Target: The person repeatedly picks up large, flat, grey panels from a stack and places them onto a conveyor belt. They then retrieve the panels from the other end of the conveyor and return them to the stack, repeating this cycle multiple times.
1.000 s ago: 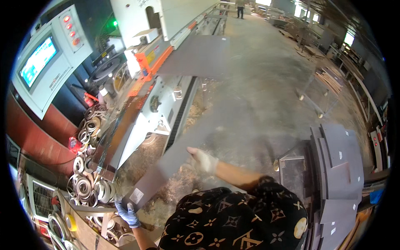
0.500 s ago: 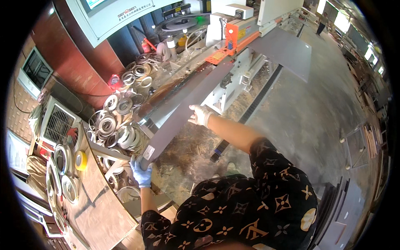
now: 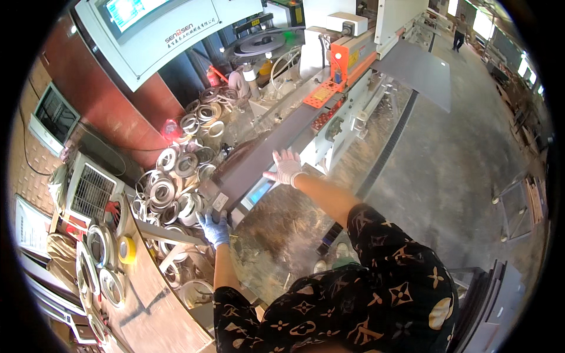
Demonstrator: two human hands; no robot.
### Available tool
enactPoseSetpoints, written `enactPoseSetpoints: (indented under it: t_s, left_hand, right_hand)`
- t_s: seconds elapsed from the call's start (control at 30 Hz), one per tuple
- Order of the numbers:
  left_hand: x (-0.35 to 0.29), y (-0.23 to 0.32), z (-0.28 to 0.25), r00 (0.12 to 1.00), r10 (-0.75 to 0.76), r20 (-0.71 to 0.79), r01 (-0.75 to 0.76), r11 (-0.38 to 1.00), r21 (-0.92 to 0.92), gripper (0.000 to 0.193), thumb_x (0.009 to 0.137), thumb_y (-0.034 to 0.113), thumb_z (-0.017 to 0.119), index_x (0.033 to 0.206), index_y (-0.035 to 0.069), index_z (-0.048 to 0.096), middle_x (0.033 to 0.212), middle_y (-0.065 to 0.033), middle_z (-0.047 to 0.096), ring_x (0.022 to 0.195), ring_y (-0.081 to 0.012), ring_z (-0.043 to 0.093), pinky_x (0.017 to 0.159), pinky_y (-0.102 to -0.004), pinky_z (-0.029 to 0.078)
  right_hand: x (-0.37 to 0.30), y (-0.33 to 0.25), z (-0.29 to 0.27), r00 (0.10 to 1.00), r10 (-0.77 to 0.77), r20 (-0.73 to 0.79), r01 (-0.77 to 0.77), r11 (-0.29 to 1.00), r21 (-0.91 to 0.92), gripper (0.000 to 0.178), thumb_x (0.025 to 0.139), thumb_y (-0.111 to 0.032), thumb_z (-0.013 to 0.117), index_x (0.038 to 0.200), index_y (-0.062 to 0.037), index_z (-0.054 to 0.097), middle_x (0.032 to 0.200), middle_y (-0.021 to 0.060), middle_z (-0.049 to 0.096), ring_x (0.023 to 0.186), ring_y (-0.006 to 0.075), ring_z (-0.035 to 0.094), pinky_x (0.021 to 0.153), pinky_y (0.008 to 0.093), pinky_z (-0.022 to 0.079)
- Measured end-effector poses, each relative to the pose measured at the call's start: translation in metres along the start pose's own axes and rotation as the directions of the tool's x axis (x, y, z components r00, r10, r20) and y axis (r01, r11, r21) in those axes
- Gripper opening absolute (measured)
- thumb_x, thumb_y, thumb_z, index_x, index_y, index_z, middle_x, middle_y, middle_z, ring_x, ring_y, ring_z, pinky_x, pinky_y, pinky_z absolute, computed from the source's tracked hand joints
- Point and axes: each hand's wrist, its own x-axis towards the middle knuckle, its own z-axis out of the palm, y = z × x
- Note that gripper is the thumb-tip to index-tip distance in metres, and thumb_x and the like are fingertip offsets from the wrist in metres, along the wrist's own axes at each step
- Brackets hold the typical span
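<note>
A long dark grey panel (image 3: pixel 253 159) lies along the infeed of an edge-banding machine (image 3: pixel 347 65). My left hand (image 3: pixel 213 226), in a blue glove, grips the panel's near end. Farther up, my right hand (image 3: pixel 286 166), in a white glove, presses flat on the panel's right edge with its fingers spread. A second grey panel (image 3: pixel 421 70) rides on the machine farther along.
Several rolls of edge tape (image 3: pixel 170 188) are heaped left of the panel, and more lie on a wooden bench (image 3: pixel 141 294) with a yellow tape roll (image 3: pixel 125 249). A control screen (image 3: pixel 147 23) hangs above. Stacked grey panels (image 3: pixel 491 306) stand at the lower right. A person (image 3: pixel 459 26) walks far off.
The view has swung left and closer to the machine. The panel has moved onto the machine's infeed, with both hands still on it and my right hand now flat on its edge.
</note>
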Motion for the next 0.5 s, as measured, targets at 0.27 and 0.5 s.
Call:
enactPoseSetpoints:
  t_s: [0.27, 0.5]
  left_hand:
    - [0.004, -0.009, 0.007, 0.999, 0.035, -0.037, -0.034, 0.999, 0.028, 0.053, 0.069, 0.025, 0.077, 0.117, 0.011, 0.059, 0.145, -0.0176, 0.027, 0.127, -0.0327, 0.037, 0.102, -0.0367, 0.037]
    - [0.001, 0.003, 0.008, 0.998, 0.043, -0.056, -0.045, 0.998, -0.05, 0.051, 0.071, 0.025, 0.076, 0.117, 0.008, 0.06, 0.144, -0.0168, 0.03, 0.127, -0.0332, 0.038, 0.102, -0.0387, 0.037]
  right_hand:
    - [0.006, 0.004, 0.007, 0.999, -0.041, 0.003, 0.041, 0.997, -0.068, 0.093, 0.076, -0.06, 0.056, 0.145, -0.0101, 0.017, 0.147, 0.0192, 0.021, 0.138, 0.0323, 0.016, 0.11, 0.0506, 0.01]
    - [0.006, 0.012, 0.013, 0.996, -0.069, -0.052, 0.068, 0.997, -0.028, 0.091, 0.076, -0.052, 0.061, 0.144, -0.0098, 0.018, 0.144, 0.0209, 0.025, 0.137, 0.0336, 0.017, 0.109, 0.0516, 0.011]
